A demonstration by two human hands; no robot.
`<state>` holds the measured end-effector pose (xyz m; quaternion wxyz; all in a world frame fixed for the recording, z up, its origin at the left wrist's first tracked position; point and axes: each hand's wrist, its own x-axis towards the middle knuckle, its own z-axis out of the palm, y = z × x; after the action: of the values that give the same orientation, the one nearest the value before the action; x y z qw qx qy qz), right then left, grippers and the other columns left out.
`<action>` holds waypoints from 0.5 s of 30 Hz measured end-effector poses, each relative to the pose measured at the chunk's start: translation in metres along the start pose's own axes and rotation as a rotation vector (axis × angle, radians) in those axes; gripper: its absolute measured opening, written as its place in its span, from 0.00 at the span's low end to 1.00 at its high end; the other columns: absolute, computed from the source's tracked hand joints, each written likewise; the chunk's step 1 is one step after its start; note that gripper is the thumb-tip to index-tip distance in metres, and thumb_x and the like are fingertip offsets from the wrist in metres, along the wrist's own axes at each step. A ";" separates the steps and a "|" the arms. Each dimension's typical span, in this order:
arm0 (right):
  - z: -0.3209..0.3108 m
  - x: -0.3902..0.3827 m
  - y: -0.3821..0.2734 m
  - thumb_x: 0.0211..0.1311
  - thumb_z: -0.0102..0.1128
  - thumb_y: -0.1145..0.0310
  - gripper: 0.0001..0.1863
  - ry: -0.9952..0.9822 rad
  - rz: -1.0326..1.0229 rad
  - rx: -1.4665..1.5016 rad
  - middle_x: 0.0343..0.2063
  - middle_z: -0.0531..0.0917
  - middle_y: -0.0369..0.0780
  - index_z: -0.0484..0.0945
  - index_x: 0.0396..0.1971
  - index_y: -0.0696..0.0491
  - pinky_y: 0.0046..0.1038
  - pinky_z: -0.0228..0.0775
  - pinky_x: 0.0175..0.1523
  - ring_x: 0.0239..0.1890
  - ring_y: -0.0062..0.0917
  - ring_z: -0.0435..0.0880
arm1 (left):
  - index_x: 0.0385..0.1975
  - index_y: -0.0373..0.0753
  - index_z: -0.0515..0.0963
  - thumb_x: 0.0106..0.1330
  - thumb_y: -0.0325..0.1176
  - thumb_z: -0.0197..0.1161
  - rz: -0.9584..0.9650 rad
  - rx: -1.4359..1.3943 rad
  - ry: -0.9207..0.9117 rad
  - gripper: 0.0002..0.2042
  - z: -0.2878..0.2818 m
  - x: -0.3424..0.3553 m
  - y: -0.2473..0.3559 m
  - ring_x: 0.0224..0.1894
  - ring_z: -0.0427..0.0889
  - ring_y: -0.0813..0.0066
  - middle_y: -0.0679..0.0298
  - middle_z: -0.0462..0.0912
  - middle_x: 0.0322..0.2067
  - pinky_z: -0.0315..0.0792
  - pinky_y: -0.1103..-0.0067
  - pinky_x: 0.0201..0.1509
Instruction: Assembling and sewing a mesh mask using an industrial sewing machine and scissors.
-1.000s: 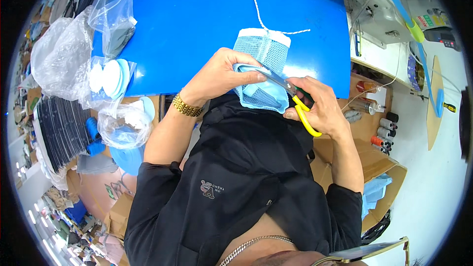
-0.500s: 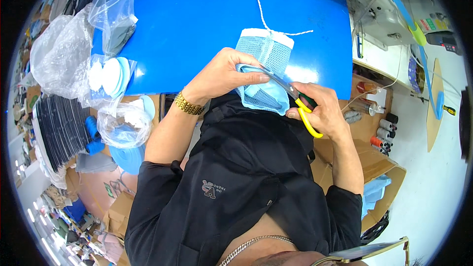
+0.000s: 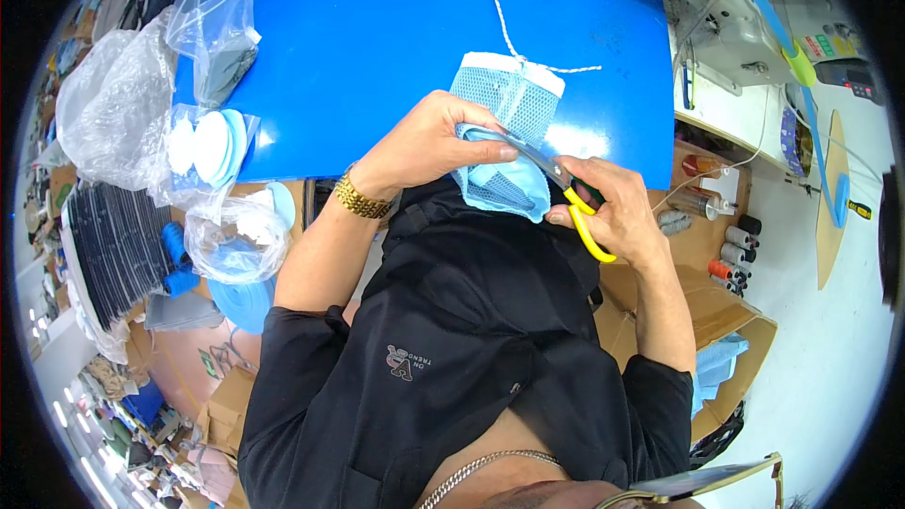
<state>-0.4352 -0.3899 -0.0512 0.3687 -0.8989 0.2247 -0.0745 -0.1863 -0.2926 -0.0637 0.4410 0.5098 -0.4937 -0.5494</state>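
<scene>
Stretching beyond the fingers in the head view, a glossy blue table (image 3: 377, 38) is carrying the far part of a light-blue mesh pouch (image 3: 528, 111), whose white cord (image 3: 510, 38) is trailing away from the fingertips. Off to the right of the right fingers, a sewing machine (image 3: 721, 24) and thread spools (image 3: 738, 250) are standing; leftward of the left fingers, a clear plastic bag (image 3: 118, 113) is lying. The pouch's near part is hanging over the lap, just below the fingers. The left hand (image 3: 429, 141) is pinching a folded edge between nearly closed thumb and forefinger. The right hand (image 3: 608, 203) is curling around the handles of yellow-handled scissors (image 3: 556, 172), their blades pointing at the left fingertips; how far those are parting cannot be told. Good cutting here, by judgement, is asking for taut cloth, small snips by the blade tips, the left thumb staying clear and the mesh underneath not getting caught. Compared with half a second ago, little is differing: both hands are keeping their grips, and only the pouch's near corner is seeming to sit slightly differently below the fingers.
</scene>
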 end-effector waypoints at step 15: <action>0.044 0.004 -0.014 0.56 0.68 0.76 0.27 0.399 0.291 1.093 0.30 0.79 0.36 0.66 0.54 0.55 0.19 0.74 0.33 0.29 0.18 0.79 | 0.36 0.33 0.79 0.61 0.27 0.66 0.357 0.224 0.880 0.07 0.030 0.009 -0.018 0.33 0.81 0.80 0.62 0.81 0.28 0.72 0.82 0.34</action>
<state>-0.4130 -0.3551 -0.0733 0.7348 -0.5075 0.3395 -0.2954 -0.2167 -0.2965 -0.0831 0.6378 0.6452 -0.3963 -0.1411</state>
